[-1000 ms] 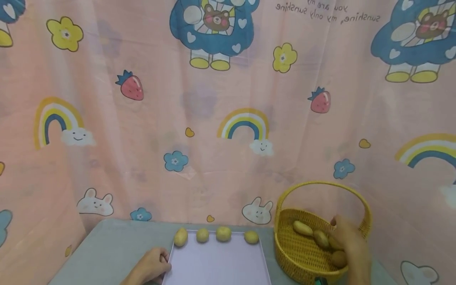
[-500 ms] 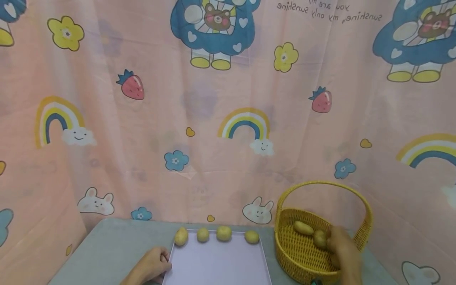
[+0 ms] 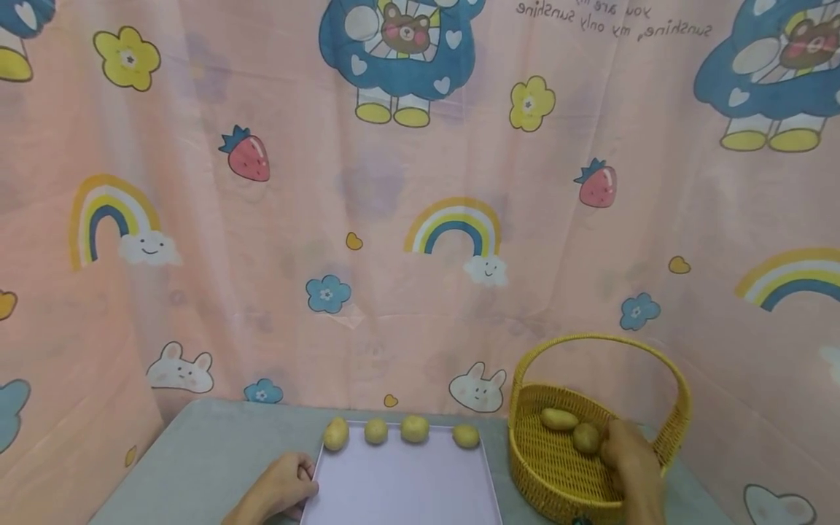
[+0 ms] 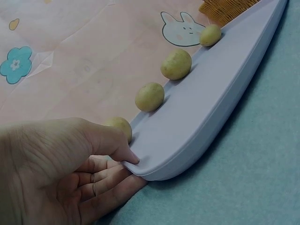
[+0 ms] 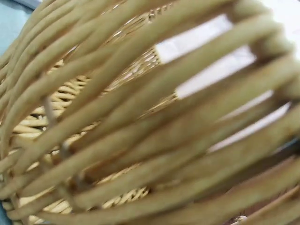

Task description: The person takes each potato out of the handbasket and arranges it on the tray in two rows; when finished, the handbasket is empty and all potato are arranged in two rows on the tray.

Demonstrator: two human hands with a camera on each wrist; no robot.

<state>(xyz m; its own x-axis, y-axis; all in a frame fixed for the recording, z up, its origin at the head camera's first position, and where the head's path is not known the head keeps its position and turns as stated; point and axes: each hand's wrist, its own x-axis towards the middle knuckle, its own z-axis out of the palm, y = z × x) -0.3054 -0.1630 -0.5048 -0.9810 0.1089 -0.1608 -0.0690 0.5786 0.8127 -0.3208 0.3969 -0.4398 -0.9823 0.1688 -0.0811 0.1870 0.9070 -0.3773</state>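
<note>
My left hand holds the near left part of a pale lilac tray; in the left wrist view the thumb lies on top and the fingers are beneath the rim. Several potatoes sit in a row along the tray's far edge. On the right, my right hand is inside a yellow wicker basket, over a potato that it mostly covers. Its fingertips are hidden. Left of it in the basket lie a round potato and an elongated potato.
The basket's tall arched handle rises over the right arm's surroundings. A grey-green cloth covers the table. Behind it hangs a pink printed curtain. Basket weave fills the right wrist view.
My right hand has shifted left and lower in the basket, among the potatoes. The round potato beside it has moved slightly. My left hand keeps its place on the tray.
</note>
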